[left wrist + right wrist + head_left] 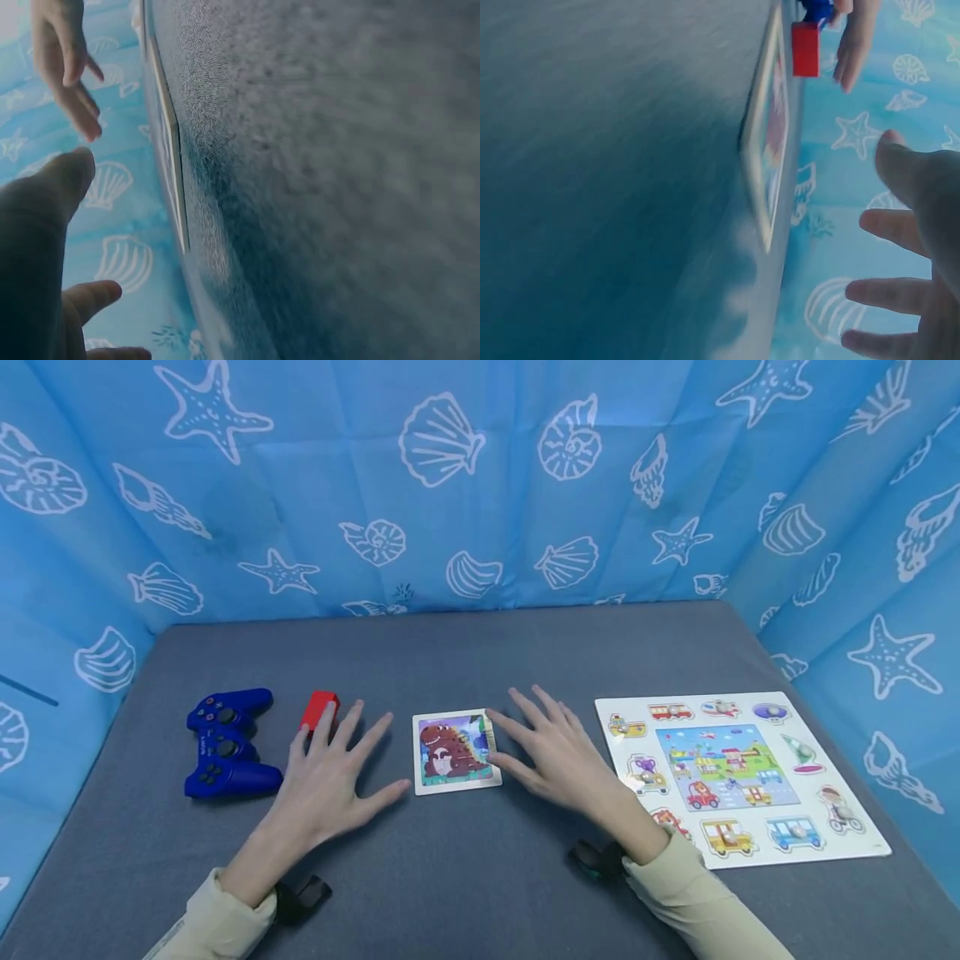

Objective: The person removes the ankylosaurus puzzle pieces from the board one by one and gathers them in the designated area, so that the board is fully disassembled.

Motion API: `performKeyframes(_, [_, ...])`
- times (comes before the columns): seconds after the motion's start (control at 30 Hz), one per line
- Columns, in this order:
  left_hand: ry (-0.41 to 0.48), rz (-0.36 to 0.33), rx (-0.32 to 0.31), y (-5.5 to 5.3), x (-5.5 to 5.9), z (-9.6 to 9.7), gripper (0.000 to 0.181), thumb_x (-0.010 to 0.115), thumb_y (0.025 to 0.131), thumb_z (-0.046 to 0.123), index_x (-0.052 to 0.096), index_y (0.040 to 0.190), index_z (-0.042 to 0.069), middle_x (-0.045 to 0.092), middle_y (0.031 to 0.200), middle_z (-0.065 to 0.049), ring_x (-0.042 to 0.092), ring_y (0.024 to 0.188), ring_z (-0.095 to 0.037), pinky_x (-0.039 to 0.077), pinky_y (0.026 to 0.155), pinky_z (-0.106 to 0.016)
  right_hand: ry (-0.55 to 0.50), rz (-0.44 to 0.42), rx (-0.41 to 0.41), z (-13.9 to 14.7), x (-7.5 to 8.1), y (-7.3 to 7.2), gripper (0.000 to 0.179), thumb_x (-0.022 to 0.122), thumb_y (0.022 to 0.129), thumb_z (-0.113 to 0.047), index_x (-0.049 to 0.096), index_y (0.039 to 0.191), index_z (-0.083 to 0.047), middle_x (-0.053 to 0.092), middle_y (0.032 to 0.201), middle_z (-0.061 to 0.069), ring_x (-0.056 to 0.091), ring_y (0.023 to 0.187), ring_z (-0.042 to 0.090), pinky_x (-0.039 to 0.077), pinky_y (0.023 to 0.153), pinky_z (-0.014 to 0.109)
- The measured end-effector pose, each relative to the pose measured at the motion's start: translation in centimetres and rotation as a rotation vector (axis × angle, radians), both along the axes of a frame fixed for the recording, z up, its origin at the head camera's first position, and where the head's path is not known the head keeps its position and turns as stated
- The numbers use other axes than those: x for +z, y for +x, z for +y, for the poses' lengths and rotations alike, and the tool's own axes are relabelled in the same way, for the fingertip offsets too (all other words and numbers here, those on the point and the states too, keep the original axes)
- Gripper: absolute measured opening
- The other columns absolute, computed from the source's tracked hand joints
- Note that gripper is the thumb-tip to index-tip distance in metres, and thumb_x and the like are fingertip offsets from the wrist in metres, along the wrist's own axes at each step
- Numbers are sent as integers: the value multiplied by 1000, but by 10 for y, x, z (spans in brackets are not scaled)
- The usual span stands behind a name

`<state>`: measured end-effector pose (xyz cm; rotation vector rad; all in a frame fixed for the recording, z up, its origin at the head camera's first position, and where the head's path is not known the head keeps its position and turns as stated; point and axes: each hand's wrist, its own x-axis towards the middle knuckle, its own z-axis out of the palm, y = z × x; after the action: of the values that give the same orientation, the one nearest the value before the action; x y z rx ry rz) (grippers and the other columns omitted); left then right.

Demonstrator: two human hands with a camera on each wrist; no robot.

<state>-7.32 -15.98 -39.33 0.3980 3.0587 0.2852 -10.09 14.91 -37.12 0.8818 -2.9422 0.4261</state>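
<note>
A small square jigsaw puzzle with a brown dinosaur picture and a pale border lies flat on the grey table. My left hand hovers to its left, fingers spread, thumb toward the puzzle. In the head view, those fingertips overlap the lower end of a red block; whether they touch it I cannot tell. On the puzzle's other side is my right hand, fingers apart, its fingertips over or beside the right border. The right wrist view shows those fingers raised above the tabletop, holding nothing.
A blue game controller lies at the left, beyond the red block. On the right is a large white peg puzzle board with vehicle pieces, its near-left part behind my right forearm. A blue seashell-print curtain hangs behind the table.
</note>
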Motion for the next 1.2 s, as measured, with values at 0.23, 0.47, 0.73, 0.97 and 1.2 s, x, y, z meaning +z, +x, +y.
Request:
performKeyframes(0.23, [86,-82,-75,-14,-4,10,99,64,84,75,29,162,24,51,151,-18,53,129,-41,42,101,-70,-55,-123,77,-32,3,-14,43,68,98,-39,67,135,-17,65,127,10,62,105,23,54,82,40])
performKeyframes(0.47, [218,-228,-144,-35,-8,19,108,76,81,65,28,161,12,65,117,-8,58,96,-20,52,81,-41,-93,-315,172,-66,-4,-31,34,68,99,-26,70,130,-14,66,81,2,46,63,8,29,52,22])
performKeyframes(0.73, [255,-251,-165,-44,-10,21,107,80,78,61,34,159,9,64,109,-4,56,94,-17,51,85,-46,-12,-365,137,-81,-14,-43,38,66,100,-25,65,137,-15,63,84,1,44,65,10,30,53,25])
performKeyframes(0.97, [236,-239,-151,-45,-12,22,106,82,75,64,41,155,8,60,101,-2,53,90,-17,48,85,-48,30,-378,130,-83,-13,-44,49,65,101,-28,56,147,-16,62,94,4,47,72,13,32,57,26])
performKeyframes(1.2, [237,-248,-134,-46,-14,24,106,82,74,66,41,155,11,58,101,-1,52,91,-18,43,81,-44,89,-379,122,-84,-13,-45,58,66,100,-38,50,152,-19,58,95,5,45,74,14,32,58,27])
